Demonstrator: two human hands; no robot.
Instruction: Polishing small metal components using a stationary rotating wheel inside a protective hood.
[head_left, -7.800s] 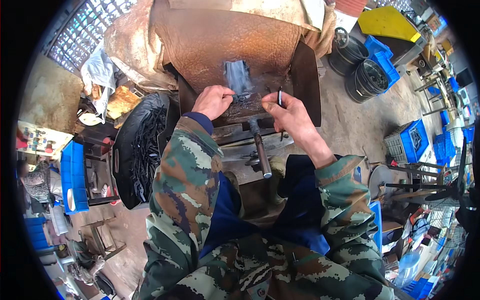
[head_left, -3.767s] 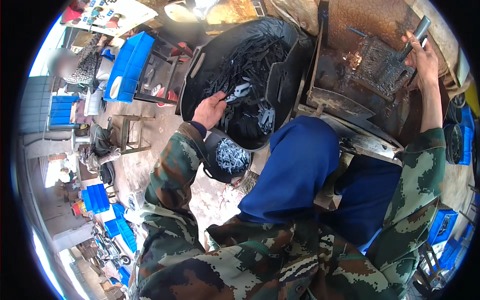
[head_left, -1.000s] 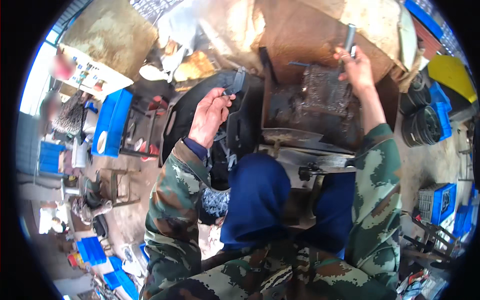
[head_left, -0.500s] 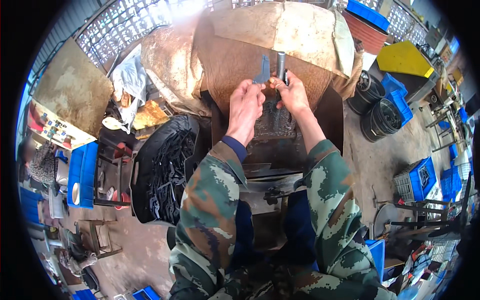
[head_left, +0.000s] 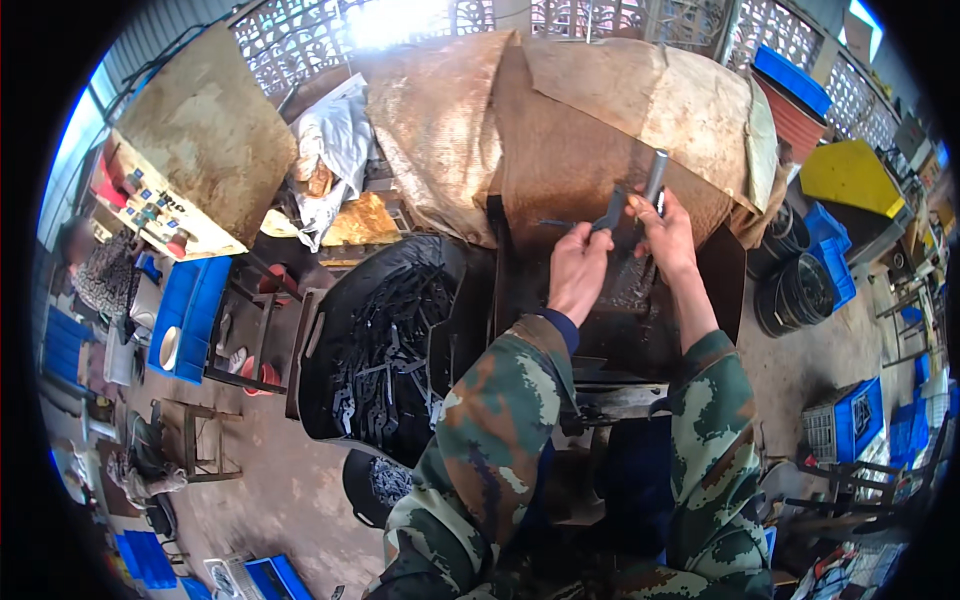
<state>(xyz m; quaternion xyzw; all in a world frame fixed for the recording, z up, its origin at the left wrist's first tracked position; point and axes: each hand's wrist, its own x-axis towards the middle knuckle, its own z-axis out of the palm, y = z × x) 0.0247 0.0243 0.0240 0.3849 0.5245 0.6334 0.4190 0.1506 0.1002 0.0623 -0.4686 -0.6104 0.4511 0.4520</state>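
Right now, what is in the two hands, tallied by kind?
Flat dark metal pieces: 1, pinched in the left hand at.
Metal rods: 1, gripped upright in the right hand at.
Total: 2.
The pan on the left holds many more dark pieces, too tangled to count.

- Bare concrete floor (head_left: pixel 270 490), stained, with a small wooden stool (head_left: pixel 190 440).
- Lattice block wall (head_left: pixel 420 22) behind, daylight glaring through.
- Brown sacking (head_left: pixel 560 110) draped over the bench back.
- Blue plastic crates (head_left: pixel 850 425) along the sides; stacked black tyres (head_left: pixel 795 290) at right.
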